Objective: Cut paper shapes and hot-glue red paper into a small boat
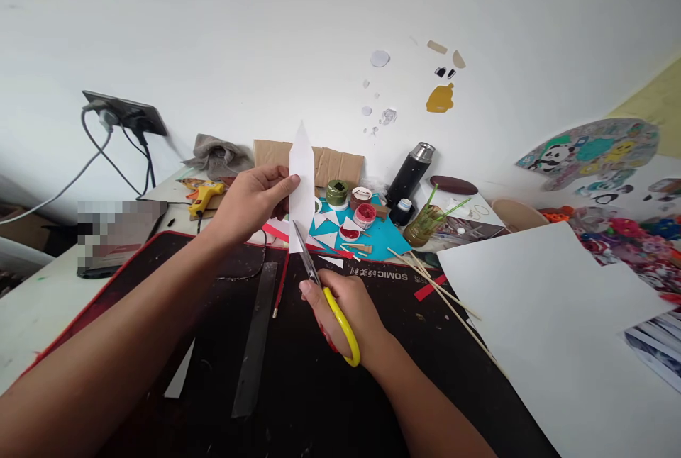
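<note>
Cables run from a black power strip (125, 112) fixed to the wall at the far left, at about ten o'clock from the left hand. Nearer in, a yellow glue gun (205, 196) lies on the tabletop (37, 302) just left of that hand, with a crumpled grey cloth (218, 154) behind it at twelve o'clock. The left hand (250, 201) is raised over the black mat (298, 401) and pinches a white paper strip (301, 185) between thumb and fingers, holding it upright with its pointed end at twelve o'clock. Below, a grey ruler (255, 341) lies flat on the mat, a red pencil (280, 288) just beside it. The right hand (348, 309) is clenched through the yellow handles of the scissors (318, 281), whose blades point to eleven o'clock and meet the strip's lower end. Behind the strip a piece of cardboard (335, 164) leans on the wall. At one o'clock from the right hand, a teal sheet (383, 238) carries white triangles, a green paint jar (337, 192) and a red paint jar (364, 215). A black flask (409, 171) stands behind, a glass jar (423, 225) of green sticks to its right. Wooden skewers (441, 295) lie at three o'clock, touching a large white paper sheet (543, 316).
</note>
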The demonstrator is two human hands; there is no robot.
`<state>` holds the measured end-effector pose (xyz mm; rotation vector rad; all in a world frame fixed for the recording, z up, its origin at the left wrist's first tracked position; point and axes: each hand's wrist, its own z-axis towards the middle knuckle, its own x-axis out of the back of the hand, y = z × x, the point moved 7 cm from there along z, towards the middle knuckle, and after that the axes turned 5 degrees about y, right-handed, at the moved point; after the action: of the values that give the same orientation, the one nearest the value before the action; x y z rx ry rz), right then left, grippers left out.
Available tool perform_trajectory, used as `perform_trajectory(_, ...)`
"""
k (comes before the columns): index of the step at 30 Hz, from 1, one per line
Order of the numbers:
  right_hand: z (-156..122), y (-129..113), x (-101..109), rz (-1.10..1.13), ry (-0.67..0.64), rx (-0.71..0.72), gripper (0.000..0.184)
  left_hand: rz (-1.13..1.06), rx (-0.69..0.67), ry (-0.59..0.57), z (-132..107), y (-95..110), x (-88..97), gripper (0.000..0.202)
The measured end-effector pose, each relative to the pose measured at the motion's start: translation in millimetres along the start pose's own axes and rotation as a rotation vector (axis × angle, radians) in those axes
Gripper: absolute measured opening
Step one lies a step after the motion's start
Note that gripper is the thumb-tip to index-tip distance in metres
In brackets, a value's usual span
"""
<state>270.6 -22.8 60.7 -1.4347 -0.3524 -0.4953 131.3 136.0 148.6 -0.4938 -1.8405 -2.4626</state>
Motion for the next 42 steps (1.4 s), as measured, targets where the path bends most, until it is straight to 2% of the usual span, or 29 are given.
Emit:
perform_trajectory(18, 0.0, -2.3, 1.1, 0.065, -0.013, -0.053, 0.048, 0.015, 0.005, 0.004, -1.2, 2.4, 0.5, 0.023)
perform_trajectory(24, 0.3, -1.0, -0.2, 0.079, -0.003, -0.033, 0.055, 0.021, 0.002, -0.002, -1.3, 1.6, 0.8, 0.024)
perform_trajectory(29, -3.0, 6.0, -9.9, 0.233, -0.118, -0.173, 0.049, 0.014, 0.006, -0.001, -0.2, 1.9, 0.9, 0.024)
perform_trajectory(37, -3.6, 14.5, -17.7, 0.394, -0.130, -0.239, 0.070, 0.013, 0.018, -0.001, 2.1, -1.7, 1.2, 0.024)
perform_trajectory(42, -3.7, 15.5, -19.2, 0.426, -0.140, -0.247, 0.076, -0.008, 0.035, -0.007, 3.7, -5.3, 0.2, 0.025)
